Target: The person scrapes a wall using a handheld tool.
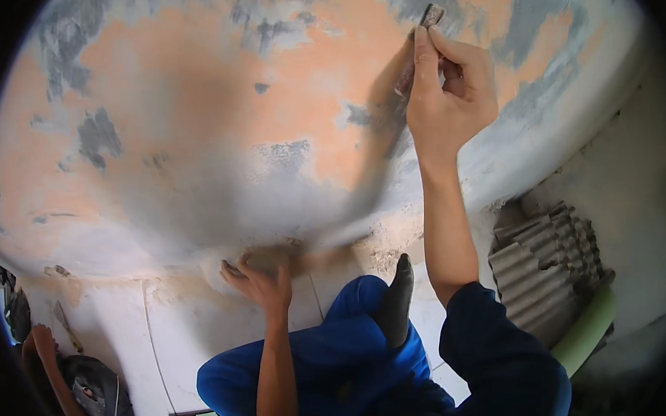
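A large curved surface, patched in orange, grey and white, fills the upper part of the head view. My right hand is closed on a narrow sanding block, pinched between thumb and fingers at the surface's upper right. The block is tilted, and its lower end shows left of the hand. Low at the centre, my left hand is by the surface's bottom edge with its fingers apart and holds nothing. Whether its fingertips touch the edge is unclear.
Corrugated sheets and a green roll lie at the right. Another person's bare arm shows at the lower left, near a dark bag and a thin tool on the tiled floor. My crossed legs are below.
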`<state>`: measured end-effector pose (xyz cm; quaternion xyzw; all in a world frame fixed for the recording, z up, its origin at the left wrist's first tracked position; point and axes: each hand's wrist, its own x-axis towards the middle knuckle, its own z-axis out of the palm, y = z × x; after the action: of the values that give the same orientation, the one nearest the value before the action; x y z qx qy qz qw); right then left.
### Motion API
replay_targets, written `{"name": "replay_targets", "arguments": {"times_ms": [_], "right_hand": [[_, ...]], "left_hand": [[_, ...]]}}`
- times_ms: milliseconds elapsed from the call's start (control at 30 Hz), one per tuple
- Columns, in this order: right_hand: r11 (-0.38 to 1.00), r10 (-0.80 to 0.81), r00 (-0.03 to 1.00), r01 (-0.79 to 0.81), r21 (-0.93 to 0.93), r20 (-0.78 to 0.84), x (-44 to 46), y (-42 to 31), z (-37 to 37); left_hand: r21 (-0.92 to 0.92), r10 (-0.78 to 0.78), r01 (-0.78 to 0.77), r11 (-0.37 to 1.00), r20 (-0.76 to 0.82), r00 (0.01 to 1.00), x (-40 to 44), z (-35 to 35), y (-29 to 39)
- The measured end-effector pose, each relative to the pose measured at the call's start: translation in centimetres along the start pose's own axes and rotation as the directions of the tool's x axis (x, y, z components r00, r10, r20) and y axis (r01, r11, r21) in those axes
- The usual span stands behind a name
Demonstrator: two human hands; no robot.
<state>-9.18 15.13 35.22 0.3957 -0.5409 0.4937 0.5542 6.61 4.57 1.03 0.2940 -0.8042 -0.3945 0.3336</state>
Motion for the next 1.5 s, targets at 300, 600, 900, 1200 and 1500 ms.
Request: {"name": "replay_targets", "arguments": {"times_ms": [300,600,900,1200,1500], "right_hand": [[0.984,-0.080,0.989,0.099,-0.146,0.126,-1.9,1.6,-2.1],[0.959,-0.141,0.980,0.170,-0.227,0.140,-3.3,1.2,-3.2],[0.937,-0.256,0.937,0.301,-0.175,0.239,-1.9,1.8,-3.6],[0.974,-0.153,0.974,0.177,-0.140,0.165,-2.5,1.4,-2.8],[0.984,-0.056,0.945,0.107,-0.143,0.323,-7.1,0.7,-4.4]], "left_hand": [[0.005,-0.048,0.049,0.999,-0.062,0.997,0.1,0.8,-0.1],[0.044,-0.046,0.048,0.998,-0.054,0.997,0.0,0.8,-0.9],[0.045,-0.051,0.054,0.998,-0.067,0.996,0.1,0.9,-0.4],[0.105,-0.047,0.051,0.993,-0.038,0.998,0.2,0.9,-0.6],[0.049,-0.015,0.017,0.999,-0.033,0.999,0.3,1.1,-2.4]]}}
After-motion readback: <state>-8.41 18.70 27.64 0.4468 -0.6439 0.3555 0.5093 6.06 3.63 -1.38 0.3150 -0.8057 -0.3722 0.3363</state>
